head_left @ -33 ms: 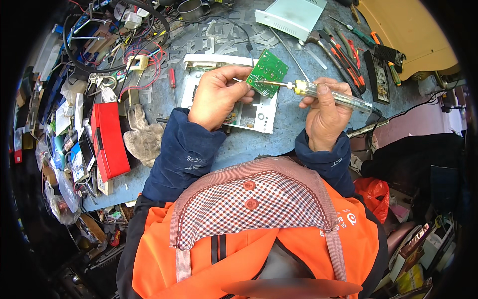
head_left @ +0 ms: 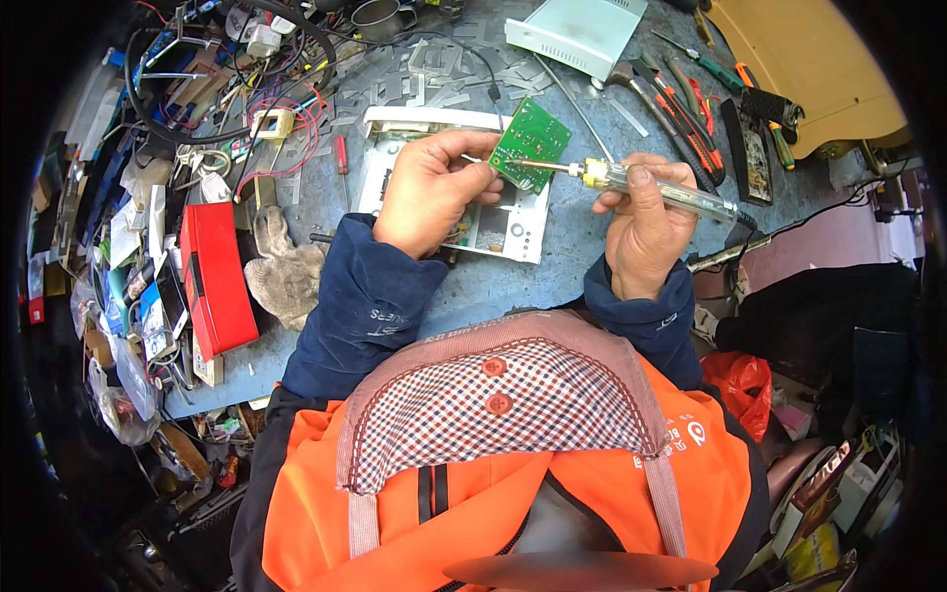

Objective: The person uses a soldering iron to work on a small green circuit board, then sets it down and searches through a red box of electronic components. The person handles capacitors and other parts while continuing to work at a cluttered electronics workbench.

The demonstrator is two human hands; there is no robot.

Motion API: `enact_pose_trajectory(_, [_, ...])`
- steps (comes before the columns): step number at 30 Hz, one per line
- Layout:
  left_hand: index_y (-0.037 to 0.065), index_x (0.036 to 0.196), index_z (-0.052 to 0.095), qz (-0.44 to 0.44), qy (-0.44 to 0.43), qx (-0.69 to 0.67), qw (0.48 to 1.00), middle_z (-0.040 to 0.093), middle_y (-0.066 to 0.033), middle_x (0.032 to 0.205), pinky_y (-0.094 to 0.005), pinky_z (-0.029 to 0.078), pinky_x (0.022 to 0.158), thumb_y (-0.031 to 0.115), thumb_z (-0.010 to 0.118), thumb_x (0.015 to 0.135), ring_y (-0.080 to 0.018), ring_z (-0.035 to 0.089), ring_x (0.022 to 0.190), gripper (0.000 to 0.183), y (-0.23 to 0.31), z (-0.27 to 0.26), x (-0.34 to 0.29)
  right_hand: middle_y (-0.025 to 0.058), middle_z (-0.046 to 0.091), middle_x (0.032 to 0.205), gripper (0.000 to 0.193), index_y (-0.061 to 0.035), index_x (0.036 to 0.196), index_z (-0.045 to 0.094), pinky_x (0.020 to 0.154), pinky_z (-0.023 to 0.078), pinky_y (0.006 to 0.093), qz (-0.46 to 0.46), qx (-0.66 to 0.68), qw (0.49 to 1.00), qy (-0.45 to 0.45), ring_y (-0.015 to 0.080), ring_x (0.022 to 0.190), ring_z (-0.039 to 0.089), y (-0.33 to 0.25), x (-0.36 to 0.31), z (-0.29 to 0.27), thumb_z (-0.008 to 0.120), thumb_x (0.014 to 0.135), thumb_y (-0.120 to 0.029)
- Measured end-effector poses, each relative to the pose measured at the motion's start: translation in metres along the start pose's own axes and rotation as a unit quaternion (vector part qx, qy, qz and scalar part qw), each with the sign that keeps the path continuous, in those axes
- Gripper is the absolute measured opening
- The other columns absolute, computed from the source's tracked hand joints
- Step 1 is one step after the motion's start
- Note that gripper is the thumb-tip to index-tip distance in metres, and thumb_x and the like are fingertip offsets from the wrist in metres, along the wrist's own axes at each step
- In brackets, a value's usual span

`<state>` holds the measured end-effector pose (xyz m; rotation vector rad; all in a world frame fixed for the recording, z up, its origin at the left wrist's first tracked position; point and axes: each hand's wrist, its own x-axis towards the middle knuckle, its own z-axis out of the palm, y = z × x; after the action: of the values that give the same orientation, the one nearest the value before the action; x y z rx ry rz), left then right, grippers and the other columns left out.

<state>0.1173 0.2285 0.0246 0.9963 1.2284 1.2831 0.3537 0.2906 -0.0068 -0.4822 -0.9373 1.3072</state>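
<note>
My left hand [head_left: 429, 192] pinches a green circuit board [head_left: 533, 144] by its lower left edge, holding it tilted above the white casing [head_left: 503, 232] near the middle of the bench [head_left: 582, 261]. My right hand [head_left: 641, 222] is closed around a clear-handled screwdriver [head_left: 651, 185], its shaft running left so the tip touches the board's face, just beside my left fingertips. A red box [head_left: 212, 276] and a grey glove [head_left: 281, 271] lie toward the left edge; loose tools [head_left: 681, 104] lie near the far right corner.
</note>
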Motion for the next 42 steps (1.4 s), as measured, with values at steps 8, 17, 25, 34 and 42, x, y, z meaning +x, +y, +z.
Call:
enact_pose_trajectory(8, [-0.005, 0.131, 0.074, 0.024, 0.074, 0.032, 0.996, 0.078, -0.0063, 0.102, -0.0278, 0.061, 0.074, -0.002, 0.068, 0.101, -0.0112, 0.073, 0.085, 0.031, 0.001, 0.000, -0.004, 0.0195, 0.072, 0.108, 0.007, -0.0064, 0.108, 0.060, 0.053, 0.061, 0.0352, -0.046, 0.074, 0.996, 0.014, 0.0204, 0.064, 0.069, -0.001, 0.002, -0.011, 0.066, 0.106, -0.010])
enact_pose_trajectory(17, [-0.004, 0.138, 0.066, 0.090, 0.078, -0.279, 0.953, 0.075, -0.0140, 0.120, -0.0348, 0.069, 0.084, 0.002, 0.071, 0.105, -0.0186, 0.078, 0.092, 0.033, 0.016, -0.016, -0.008, 0.0190, 0.072, 0.106, 0.010, -0.0079, 0.110, 0.061, 0.052, 0.059, 0.0364, -0.061, 0.087, 0.994, 0.002, 0.0222, 0.063, 0.068, -0.001, 0.005, -0.016, 0.068, 0.105, -0.014])
enact_pose_trajectory(25, [0.004, 0.138, 0.065, 0.111, -0.030, -0.453, 0.884, 0.073, -0.0128, 0.124, -0.0364, 0.069, 0.085, -0.001, 0.061, 0.109, -0.0197, 0.078, 0.095, 0.030, 0.015, -0.042, 0.000, 0.0189, 0.072, 0.104, 0.009, -0.0044, 0.108, 0.062, 0.053, 0.060, 0.0349, -0.086, 0.077, 0.993, -0.024, 0.0210, 0.063, 0.069, 0.004, 0.010, -0.015, 0.067, 0.105, -0.011])
enact_pose_trajectory(34, [0.005, 0.138, 0.067, 0.162, -0.026, -0.418, 0.894, 0.072, -0.0133, 0.125, -0.0373, 0.068, 0.090, -0.002, 0.061, 0.109, -0.0204, 0.077, 0.101, 0.030, 0.025, -0.040, -0.002, 0.0176, 0.073, 0.103, 0.011, -0.0050, 0.106, 0.061, 0.053, 0.058, 0.0360, -0.063, 0.100, 0.992, -0.033, 0.0214, 0.062, 0.067, 0.004, 0.002, -0.018, 0.068, 0.105, -0.014])
enact_pose_trajectory(42, [0.002, 0.130, 0.066, 0.189, -0.039, -0.402, 0.895, 0.072, -0.0173, 0.127, -0.0402, 0.069, 0.095, -0.007, 0.063, 0.105, -0.0248, 0.079, 0.103, 0.026, 0.016, -0.037, 0.001, 0.0178, 0.073, 0.103, 0.012, -0.0057, 0.106, 0.060, 0.054, 0.056, 0.0363, -0.067, 0.112, 0.991, -0.032, 0.0213, 0.063, 0.066, 0.004, 0.000, -0.021, 0.067, 0.105, -0.015])
